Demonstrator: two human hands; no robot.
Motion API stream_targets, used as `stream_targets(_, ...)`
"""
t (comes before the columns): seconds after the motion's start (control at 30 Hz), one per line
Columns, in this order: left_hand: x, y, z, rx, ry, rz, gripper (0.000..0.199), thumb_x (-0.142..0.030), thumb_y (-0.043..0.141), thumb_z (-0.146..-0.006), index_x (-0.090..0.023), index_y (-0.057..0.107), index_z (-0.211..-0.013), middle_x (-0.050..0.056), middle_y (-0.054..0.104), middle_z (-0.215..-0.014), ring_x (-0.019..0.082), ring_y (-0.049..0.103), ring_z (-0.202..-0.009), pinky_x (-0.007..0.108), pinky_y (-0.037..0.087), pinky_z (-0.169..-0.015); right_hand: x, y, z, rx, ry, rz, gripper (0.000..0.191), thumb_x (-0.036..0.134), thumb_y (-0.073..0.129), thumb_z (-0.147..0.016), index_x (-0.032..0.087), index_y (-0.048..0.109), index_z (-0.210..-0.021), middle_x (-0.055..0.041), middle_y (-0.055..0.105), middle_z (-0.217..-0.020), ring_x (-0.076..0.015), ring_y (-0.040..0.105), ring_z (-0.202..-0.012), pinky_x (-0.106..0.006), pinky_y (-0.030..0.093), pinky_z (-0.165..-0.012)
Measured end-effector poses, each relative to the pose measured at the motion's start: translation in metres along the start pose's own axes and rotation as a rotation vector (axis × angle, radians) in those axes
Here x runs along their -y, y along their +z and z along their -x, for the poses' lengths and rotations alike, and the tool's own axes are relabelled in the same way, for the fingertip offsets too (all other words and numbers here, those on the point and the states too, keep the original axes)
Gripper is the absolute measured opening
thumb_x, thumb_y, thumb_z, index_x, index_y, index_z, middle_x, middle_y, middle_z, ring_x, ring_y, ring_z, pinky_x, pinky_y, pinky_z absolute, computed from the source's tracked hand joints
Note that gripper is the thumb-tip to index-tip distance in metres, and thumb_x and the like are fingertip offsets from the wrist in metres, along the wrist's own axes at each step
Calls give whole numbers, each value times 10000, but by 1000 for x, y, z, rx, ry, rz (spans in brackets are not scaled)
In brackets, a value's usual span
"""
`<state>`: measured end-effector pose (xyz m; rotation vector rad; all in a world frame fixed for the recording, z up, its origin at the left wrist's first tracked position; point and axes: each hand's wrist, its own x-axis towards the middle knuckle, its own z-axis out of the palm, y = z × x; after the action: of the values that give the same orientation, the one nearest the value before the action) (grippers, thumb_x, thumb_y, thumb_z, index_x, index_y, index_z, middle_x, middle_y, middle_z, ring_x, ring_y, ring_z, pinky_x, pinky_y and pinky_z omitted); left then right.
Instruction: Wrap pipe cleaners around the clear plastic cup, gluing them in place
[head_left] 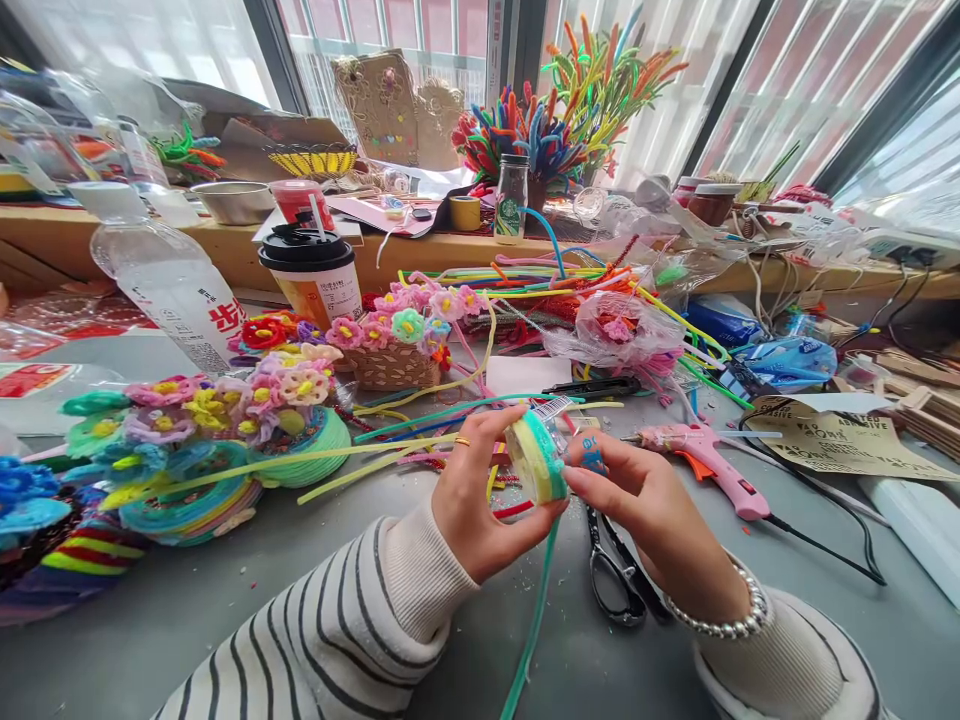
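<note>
Between my hands is a small clear plastic cup, lying on its side, with yellow and teal pipe cleaners wound around it. My left hand grips its rim from the left, thumb below and fingers above. From the right, my right hand has its fingertips closed against the cup by the teal winding. A loose teal pipe cleaner hangs from the cup toward the table's front edge. Pale yellow pipe cleaners stretch leftward behind my left hand. Black-handled scissors lie under my right hand, partly hidden.
A pink glue gun with its cord and sandpaper lie right. Pipe-cleaner flower baskets crowd the left, near a water bottle and a lidded paper cup. Behind are a utility knife and heaped pipe cleaners.
</note>
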<state>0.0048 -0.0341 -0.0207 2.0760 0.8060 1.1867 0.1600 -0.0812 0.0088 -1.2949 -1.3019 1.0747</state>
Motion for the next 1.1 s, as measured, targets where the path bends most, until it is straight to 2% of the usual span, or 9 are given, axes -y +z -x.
stream_targets(0.37,1,1,0,-4,4,7,663,-247,660,-629,-241,347,-1214,106,455,-1142,225,528,-975,342,488,-782,0,1,1,-22,-15,5,165,351,601,-711,188,574,-712,0,514,-739,-131,466,-715,-255,385,-644)
stream_targets(0.67,-2,0,-2,29,12,-18,636,-249,645,-647,-233,327,-1198,105,435,-1134,211,525,-970,323,498,-766,-2,1,0,-6,18,-40,177,368,600,-714,194,564,-709,17,502,-730,-120,447,-707,-250,363,-646)
stream_targets(0.9,-4,1,-2,5,29,-29,628,-233,640,-643,-222,339,-1194,105,435,-1128,223,510,-995,336,499,-775,-2,1,1,-5,17,-22,194,378,591,-718,189,549,-697,11,507,-723,-128,450,-700,-259,364,-651)
stream_targets(1.1,-2,0,-2,-5,108,-85,627,-227,634,-650,-222,327,-1197,107,439,-1118,233,492,-1028,366,485,-822,-3,0,1,-2,7,-29,177,362,595,-725,192,550,-704,15,510,-736,-123,449,-716,-254,355,-672)
